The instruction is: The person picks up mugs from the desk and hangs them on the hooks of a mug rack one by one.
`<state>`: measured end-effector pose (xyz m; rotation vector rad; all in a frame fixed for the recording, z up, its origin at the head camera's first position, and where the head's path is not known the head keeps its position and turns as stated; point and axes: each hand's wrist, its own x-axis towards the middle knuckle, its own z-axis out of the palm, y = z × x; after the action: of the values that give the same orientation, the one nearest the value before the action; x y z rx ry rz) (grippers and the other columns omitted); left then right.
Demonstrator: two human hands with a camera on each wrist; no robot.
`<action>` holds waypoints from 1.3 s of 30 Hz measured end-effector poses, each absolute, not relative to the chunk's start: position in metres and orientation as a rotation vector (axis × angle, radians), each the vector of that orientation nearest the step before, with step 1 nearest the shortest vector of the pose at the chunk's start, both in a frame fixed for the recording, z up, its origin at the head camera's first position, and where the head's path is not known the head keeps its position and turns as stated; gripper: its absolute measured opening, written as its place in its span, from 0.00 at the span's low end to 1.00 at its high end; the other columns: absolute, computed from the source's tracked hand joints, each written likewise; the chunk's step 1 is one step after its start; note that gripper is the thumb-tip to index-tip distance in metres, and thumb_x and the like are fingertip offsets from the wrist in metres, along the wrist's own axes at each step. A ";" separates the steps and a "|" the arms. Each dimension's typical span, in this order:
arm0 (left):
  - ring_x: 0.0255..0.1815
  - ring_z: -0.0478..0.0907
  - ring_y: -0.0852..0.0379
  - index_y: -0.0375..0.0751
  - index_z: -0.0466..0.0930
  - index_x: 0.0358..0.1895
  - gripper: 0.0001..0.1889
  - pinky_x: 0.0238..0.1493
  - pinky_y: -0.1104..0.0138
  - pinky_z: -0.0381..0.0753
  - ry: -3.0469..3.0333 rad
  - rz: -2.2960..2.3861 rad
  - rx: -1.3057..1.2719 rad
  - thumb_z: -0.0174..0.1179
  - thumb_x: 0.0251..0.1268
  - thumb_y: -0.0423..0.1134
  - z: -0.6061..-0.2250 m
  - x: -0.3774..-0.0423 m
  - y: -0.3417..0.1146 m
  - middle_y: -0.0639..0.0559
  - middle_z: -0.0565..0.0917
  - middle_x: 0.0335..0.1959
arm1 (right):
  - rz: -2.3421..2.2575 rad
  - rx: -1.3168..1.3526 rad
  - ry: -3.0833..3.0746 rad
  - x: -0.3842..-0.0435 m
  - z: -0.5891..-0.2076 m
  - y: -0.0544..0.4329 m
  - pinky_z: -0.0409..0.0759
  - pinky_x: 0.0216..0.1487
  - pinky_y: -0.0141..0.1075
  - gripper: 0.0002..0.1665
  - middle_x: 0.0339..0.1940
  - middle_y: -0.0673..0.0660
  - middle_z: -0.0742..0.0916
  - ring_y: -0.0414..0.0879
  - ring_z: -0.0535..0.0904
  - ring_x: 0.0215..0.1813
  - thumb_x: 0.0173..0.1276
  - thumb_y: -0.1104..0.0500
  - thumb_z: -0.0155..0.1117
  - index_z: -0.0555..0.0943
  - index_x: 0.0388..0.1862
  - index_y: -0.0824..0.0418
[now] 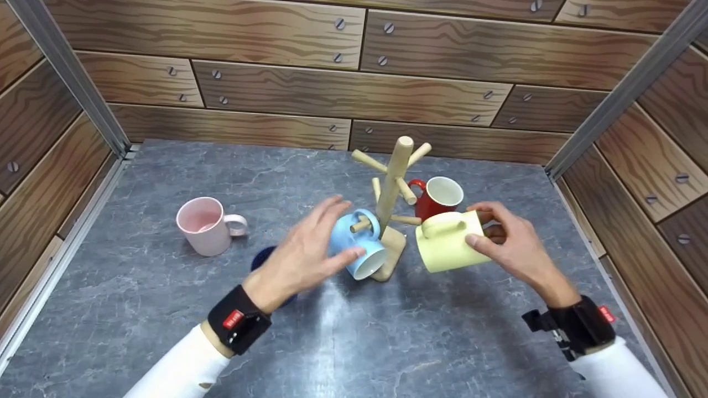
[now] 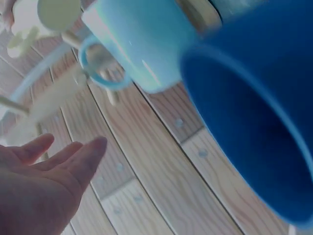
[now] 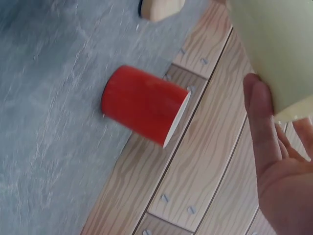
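Note:
A light blue mug point(image 1: 341, 236) hangs by its handle on a low peg of the wooden mug tree point(image 1: 391, 188), its mouth tipped downward. Beside it is my left hand point(image 1: 303, 251), fingers extended and holding nothing; in the left wrist view a gap separates this hand point(image 2: 54, 181) from the mug point(image 2: 142, 44). With thumb and fingers my right hand point(image 1: 511, 243) grips a yellow mug point(image 1: 449, 249) on its side, handle uppermost, near the tip of a low right-hand peg point(image 1: 406, 220). Fingers point(image 3: 261, 117) press against the yellow mug's end in the right wrist view.
Behind the yellow mug a red mug point(image 1: 427, 209) stands upright. A pink mug point(image 1: 207, 240) stands at the left, handle pointing right. Partly hidden under my left forearm is a dark blue mug point(image 1: 261, 257). Wood-patterned walls point(image 1: 276, 88) enclose the grey tabletop point(image 1: 138, 287).

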<state>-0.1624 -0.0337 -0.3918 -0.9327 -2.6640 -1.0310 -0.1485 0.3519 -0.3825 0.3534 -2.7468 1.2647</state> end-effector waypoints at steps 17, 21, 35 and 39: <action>0.74 0.69 0.51 0.43 0.58 0.79 0.53 0.73 0.58 0.72 -2.527 -1.142 -1.206 0.74 0.57 0.63 -0.399 -0.145 0.028 0.45 0.69 0.76 | 1.488 0.407 -2.609 -0.138 -0.374 0.318 0.87 0.34 0.37 0.25 0.48 0.61 0.85 0.47 0.90 0.41 0.68 0.61 0.67 0.78 0.64 0.61; 0.72 0.70 0.52 0.45 0.57 0.80 0.55 0.71 0.58 0.74 -2.540 -1.216 -1.163 0.77 0.54 0.61 -0.400 -0.145 0.033 0.47 0.69 0.75 | 1.510 0.418 -2.590 -0.139 -0.372 0.310 0.87 0.34 0.36 0.26 0.51 0.62 0.85 0.48 0.90 0.41 0.68 0.60 0.65 0.78 0.65 0.61; 0.65 0.77 0.50 0.39 0.67 0.75 0.50 0.66 0.57 0.79 -2.474 -1.406 -0.924 0.79 0.53 0.57 -0.396 -0.153 0.027 0.46 0.77 0.67 | 1.464 0.313 -2.631 -0.149 -0.358 0.289 0.85 0.39 0.33 0.26 0.56 0.65 0.87 0.52 0.89 0.45 0.72 0.52 0.61 0.78 0.66 0.60; 0.65 0.78 0.50 0.40 0.67 0.75 0.48 0.64 0.57 0.80 -2.494 -1.463 -0.879 0.79 0.54 0.56 -0.397 -0.154 0.024 0.46 0.78 0.67 | 1.447 0.284 -2.652 -0.152 -0.357 0.285 0.84 0.39 0.33 0.27 0.54 0.65 0.87 0.57 0.89 0.47 0.72 0.49 0.61 0.79 0.66 0.59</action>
<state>-0.1540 0.0244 -0.3969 -0.8786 -2.4943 -1.4629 -0.1521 0.2854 -0.3572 0.2838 -2.6516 1.4475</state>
